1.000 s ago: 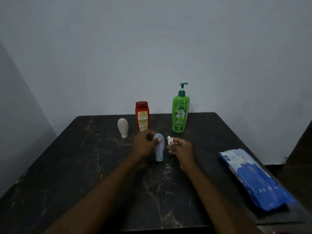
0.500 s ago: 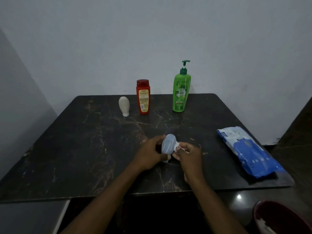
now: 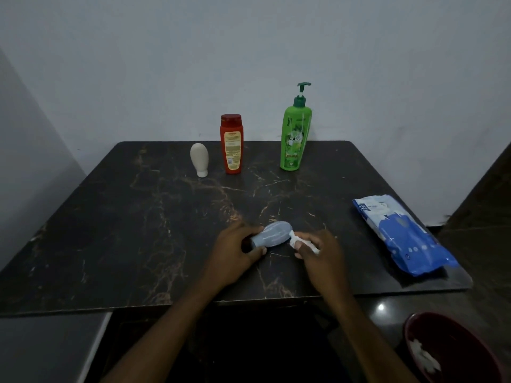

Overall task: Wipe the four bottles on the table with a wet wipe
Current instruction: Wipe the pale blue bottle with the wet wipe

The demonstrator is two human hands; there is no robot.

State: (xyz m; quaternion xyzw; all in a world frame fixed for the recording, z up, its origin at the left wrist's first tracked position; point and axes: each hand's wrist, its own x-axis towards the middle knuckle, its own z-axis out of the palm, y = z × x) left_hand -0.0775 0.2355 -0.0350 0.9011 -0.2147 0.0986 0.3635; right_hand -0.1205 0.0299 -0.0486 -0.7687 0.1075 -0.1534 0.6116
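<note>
Gripping a pale blue bottle [image 3: 272, 234] by its narrow end, a person's left hand [image 3: 235, 252] holds it tipped on its side over the near part of a dark marbled table [image 3: 138, 230]. The right hand [image 3: 320, 255] pinches a bunched white wet wipe [image 3: 297, 240] in curled fingers and presses it against the bottle's rounded end. Whether the bottle touches the tabletop cannot be told. A blue-and-white pack of wipes [image 3: 401, 236] lies flat near the table's right edge. Below the table's near right corner, a dark red bowl [image 3: 453, 349], partly cut off by the frame, holds crumpled white wipes [image 3: 424, 357]. Along the far edge, by the wall, three bottles stand upright and apart: a tall green pump bottle [image 3: 294, 139] on the right, a red bottle [image 3: 231, 145] with a red cap in the middle, and a small white bottle [image 3: 199, 160] just left of it, standing on its cap.
</note>
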